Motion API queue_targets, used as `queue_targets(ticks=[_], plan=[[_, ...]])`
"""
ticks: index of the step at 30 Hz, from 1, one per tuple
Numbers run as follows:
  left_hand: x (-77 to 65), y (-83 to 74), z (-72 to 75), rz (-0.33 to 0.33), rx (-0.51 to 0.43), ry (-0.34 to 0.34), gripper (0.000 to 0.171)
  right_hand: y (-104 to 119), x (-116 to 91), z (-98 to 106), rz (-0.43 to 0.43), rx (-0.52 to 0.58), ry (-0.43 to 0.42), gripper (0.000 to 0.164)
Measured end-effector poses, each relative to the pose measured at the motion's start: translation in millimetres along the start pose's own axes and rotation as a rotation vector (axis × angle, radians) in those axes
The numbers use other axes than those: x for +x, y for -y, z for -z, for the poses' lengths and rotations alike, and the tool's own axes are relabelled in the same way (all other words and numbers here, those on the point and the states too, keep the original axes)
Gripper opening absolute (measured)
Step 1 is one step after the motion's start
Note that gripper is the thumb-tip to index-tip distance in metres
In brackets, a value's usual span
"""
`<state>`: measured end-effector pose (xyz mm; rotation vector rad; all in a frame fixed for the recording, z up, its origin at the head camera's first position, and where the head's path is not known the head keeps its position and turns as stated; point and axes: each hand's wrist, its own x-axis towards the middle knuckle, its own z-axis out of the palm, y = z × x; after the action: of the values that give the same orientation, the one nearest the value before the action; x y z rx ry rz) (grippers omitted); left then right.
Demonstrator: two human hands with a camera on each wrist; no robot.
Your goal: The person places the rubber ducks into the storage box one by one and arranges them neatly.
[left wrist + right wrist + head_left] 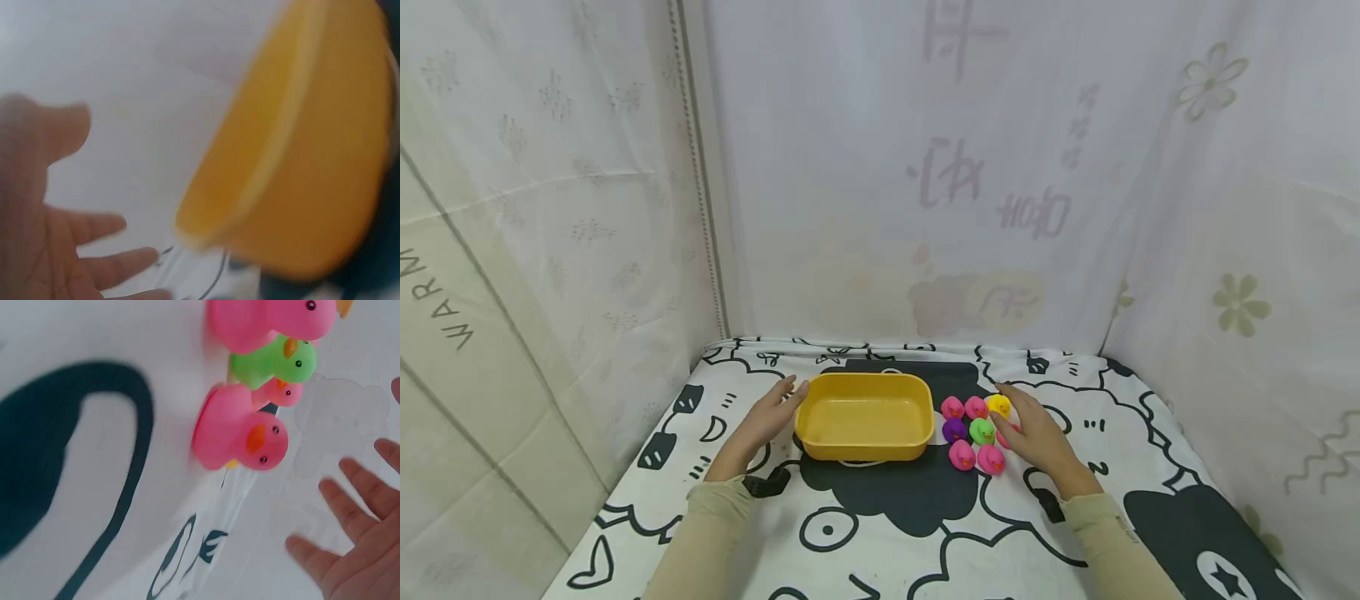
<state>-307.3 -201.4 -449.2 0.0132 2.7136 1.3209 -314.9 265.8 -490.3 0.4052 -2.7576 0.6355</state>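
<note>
**Left hand (pixel 767 423) and right hand (pixel 1037 429), fingers extended, holding nothing; one yellow, rectangular, plastic-looking tray (pixel 865 452) between**

Head view. Tray: rounded corners, upright on a black-and-white cartoon-print cloth (pixel 760 542); landmark for this entry. Left hand: at the tray's left end, near its far corner; contact with the rim cannot be told here. Toy ducks, small, glossy, eight visible, clustered just right of the tray: five pink ducks (pixel 962 455), one purple duck (pixel 954 430) on the tray side, one green duck (pixel 982 431) mid-cluster, one yellow duck (pixel 998 406) at the far outer corner. Right hand: farther right of the tray, along the cluster's outer side, partly hiding one pink duck. Behind the tray: pale printed curtain (pixel 850 167).

Left wrist view. Fingers parted, thumb well away from them; a gap shows before the blurred tray. Advised, if the tray needs steadying: flat fingers against its left wall, without tipping it.

Right wrist view. Fingers fanned, apart from the ducks, nothing gripped. Pink and green ducks overlap in sight. Advised: take an outermost duck first, on the side away from the tray, thumb and forefinger across the body; closely set neighbours could topple if brushed.
</note>
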Motion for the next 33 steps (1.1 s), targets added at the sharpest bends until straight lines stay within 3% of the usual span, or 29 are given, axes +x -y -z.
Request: queue_targets(ticks=[2, 4, 10, 16, 18, 23, 33], plan=[[7.9, -1.3, -1.7, 0.042, -0.210, 0.026, 0.095, 2, 4, 0, 0.019, 0.099, 0.017, 0.060], [18.0, -0.8, -4.2, 0.061, -0.358, 0.031, 0.091, 4, 12, -2, 0.022, 0.150, 0.052, 0.055], [45.7, 10.3, -18.0, 0.058, -0.644, -0.006, 0.080, 9, 43, -9, 0.033, 0.188, 0.166, 0.048], [52.2, 39.1, -36.2, 0.052, -0.922, 0.014, 0.058, 16, 64, -18, 0.052, 0.155, 0.311, 0.047], [50.9, 47.5, -42.0, 0.040, -0.955, 0.015, 0.053, 19, 67, -21, 0.044, 0.136, 0.349, 0.046], [47.4, 56.8, -46.8, -0.042, -0.913, -0.007, 0.050, 25, 74, -25, 0.047, 0.106, 0.388, 0.039], [50.6, 58.1, -44.4, -0.037, -0.921, 0.020, 0.050, 10, 75, -36, 0.001, 0.196, 0.345, 0.032]])
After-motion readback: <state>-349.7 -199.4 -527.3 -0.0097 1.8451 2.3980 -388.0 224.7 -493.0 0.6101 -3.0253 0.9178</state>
